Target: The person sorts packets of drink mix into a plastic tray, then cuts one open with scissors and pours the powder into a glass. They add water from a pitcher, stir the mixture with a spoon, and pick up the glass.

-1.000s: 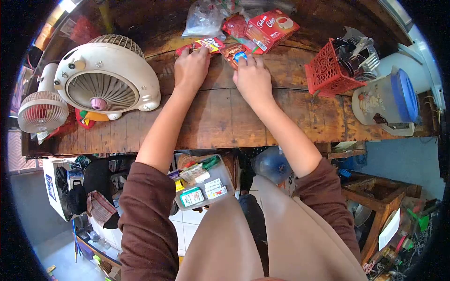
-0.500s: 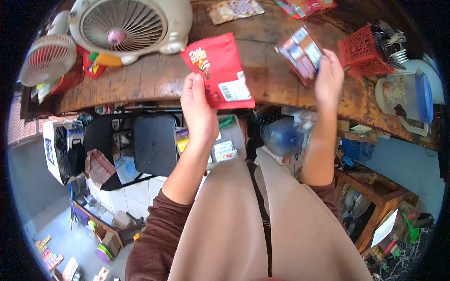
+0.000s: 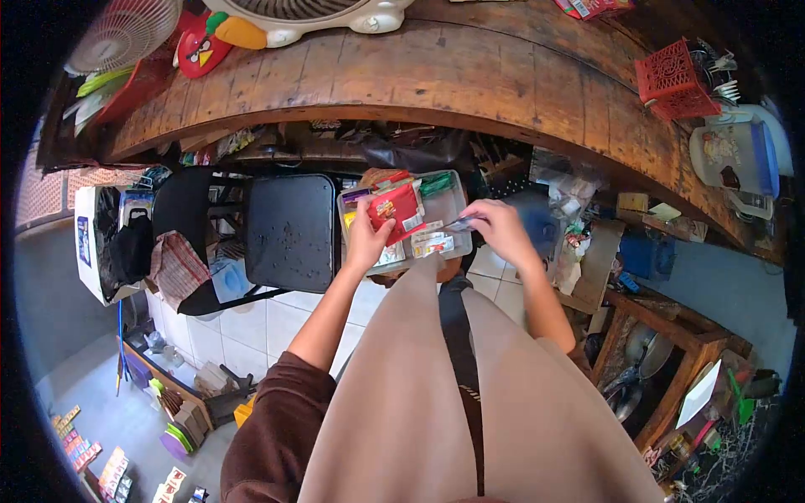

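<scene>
While held over bin [image 3: 449, 197], red packet [image 3: 396, 211] sits pinched in left hand [image 3: 366, 243]; right hand [image 3: 503, 230] clamps thin sachet [image 3: 459, 223] beside it. Likely light, crinkly, slippery film, crushable contents; best gripped at sealed edge.

The red foil snack packet [image 3: 397, 210] is glossy and crinkled, as is the small silvery foil sachet [image 3: 459, 223]. The clear rectangular plastic box [image 3: 451, 194] looks smooth and slightly cloudy. The curved brown wooden counter [image 3: 470, 75] is worn — patchy varnish, rough at the plank seams. The black padded chair seat [image 3: 289, 233] is matt and scuffed; the red latticed plastic basket [image 3: 671, 80] is faintly shiny; the beige cloth garment [image 3: 419, 402] is smooth and matt.
</scene>
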The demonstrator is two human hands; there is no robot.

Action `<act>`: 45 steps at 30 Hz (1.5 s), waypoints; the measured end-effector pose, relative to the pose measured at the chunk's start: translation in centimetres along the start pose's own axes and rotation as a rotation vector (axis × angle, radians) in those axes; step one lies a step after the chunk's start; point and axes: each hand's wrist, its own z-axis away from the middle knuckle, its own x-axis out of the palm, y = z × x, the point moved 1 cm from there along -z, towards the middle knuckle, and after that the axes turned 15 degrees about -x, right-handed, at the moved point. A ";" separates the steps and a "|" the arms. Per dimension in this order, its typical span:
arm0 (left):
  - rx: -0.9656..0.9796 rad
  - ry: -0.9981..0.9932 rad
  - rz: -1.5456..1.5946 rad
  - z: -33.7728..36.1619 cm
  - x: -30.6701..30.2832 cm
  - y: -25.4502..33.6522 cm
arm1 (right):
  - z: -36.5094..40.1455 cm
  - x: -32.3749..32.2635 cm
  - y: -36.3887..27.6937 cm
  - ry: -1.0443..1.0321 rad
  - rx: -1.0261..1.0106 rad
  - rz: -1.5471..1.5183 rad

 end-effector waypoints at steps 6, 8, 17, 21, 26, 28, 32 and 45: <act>-0.053 -0.092 -0.262 -1.5 1.1 -1.9 | -1.9 4.9 4.9 -0.154 -0.339 0.591; 0.353 0.017 -0.492 -2.2 1.7 -2.1 | -3.0 5.8 6.3 -0.145 -0.326 0.698; 0.275 0.090 -0.677 -4.6 2.9 -2.7 | -5.8 6.9 7.9 0.090 -0.453 0.903; 0.333 0.216 -0.978 -5.2 3.0 -1.6 | -5.8 7.5 8.4 0.068 -0.506 1.026; 0.292 0.273 -1.117 -5.1 3.1 -1.5 | -4.6 8.4 6.2 0.356 -0.623 1.083; 0.323 0.280 -1.125 -5.5 3.1 -1.6 | -2.9 10.0 6.7 0.189 -0.374 0.858; 0.411 0.338 -1.104 -4.8 3.0 -1.2 | -2.1 15.7 11.2 0.160 0.188 0.207; 0.356 0.073 -1.200 -3.8 2.9 -2.6 | -3.7 13.8 11.1 -0.026 0.248 0.426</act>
